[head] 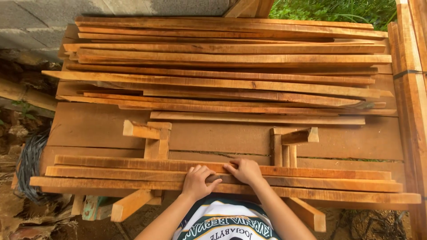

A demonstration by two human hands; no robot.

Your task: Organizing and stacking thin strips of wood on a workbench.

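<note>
Wooden slats (133, 172), three long thin ones, lie side by side along the near edge of a plank workbench (98, 126), running left to right, and both hands rest on them near the middle. No box or bin holds anything; the loose timber simply lies in heaps. Farther back on the bench a large pile of slats (231, 66) is stacked roughly, with ends uneven. Between that pile and the near three stand two small wooden brackets, the left bracket (153, 138) and the right bracket (289, 142), each built from short nailed blocks.

The left hand (198, 182) lies palm down on the near slats, fingers curled together with their tips pressing on the wood. The right hand (244, 170) sits just beside it (almost touching), fingers close together and bent over the middle slat's edge; it grips nothing fully. Both forearms come up from the bottom of the view.

Behind the bench rises a grey block wall (40, 22), with green plants (329, 9) at the top right. More planks (411, 89) stand along the right edge, and a dark wire coil (29, 164) lies at the left.
</note>
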